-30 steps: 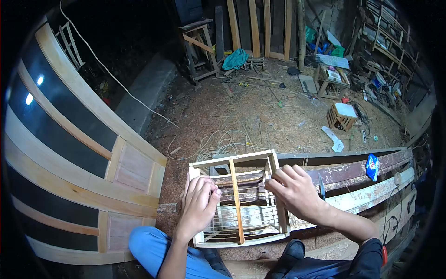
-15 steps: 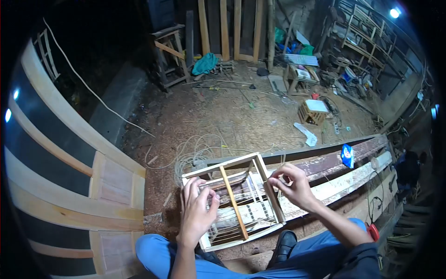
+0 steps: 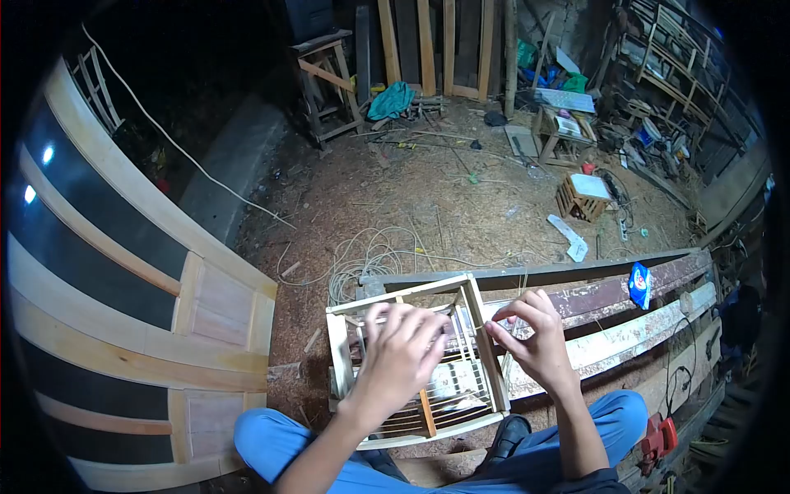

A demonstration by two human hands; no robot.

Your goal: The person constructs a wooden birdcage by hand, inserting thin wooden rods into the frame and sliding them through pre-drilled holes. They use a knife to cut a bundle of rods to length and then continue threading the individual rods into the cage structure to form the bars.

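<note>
A small wooden cage (image 3: 336, 352), a box frame of pale strips with thin bars, rests across the planks in front of me. An orange-brown strip (image 3: 427, 414) spans its middle. My left hand (image 3: 401, 350) is over the top of the cage, palm down, fingers apart and slightly bent, covering part of the strip and bars. Just outside the cage's right side, my right hand (image 3: 533, 333) has thumb and forefinger pinched together close to the rail. Whatever the pinch holds is too small to make out.
Painted planks (image 3: 592, 294) run right beneath the cage, with a blue packet (image 3: 639, 285) on them. Coiled cord (image 3: 362, 262) lies beyond on the littered floor. Panelled door (image 3: 222, 309) leaves stand left. A red tool (image 3: 658, 440) is by my right knee; a slatted crate (image 3: 583, 202) stands farther back.
My left hand has moved right, from the cage's left side to over its middle. My right hand stays pinched beside the right rail. The whole view has shifted slightly.
</note>
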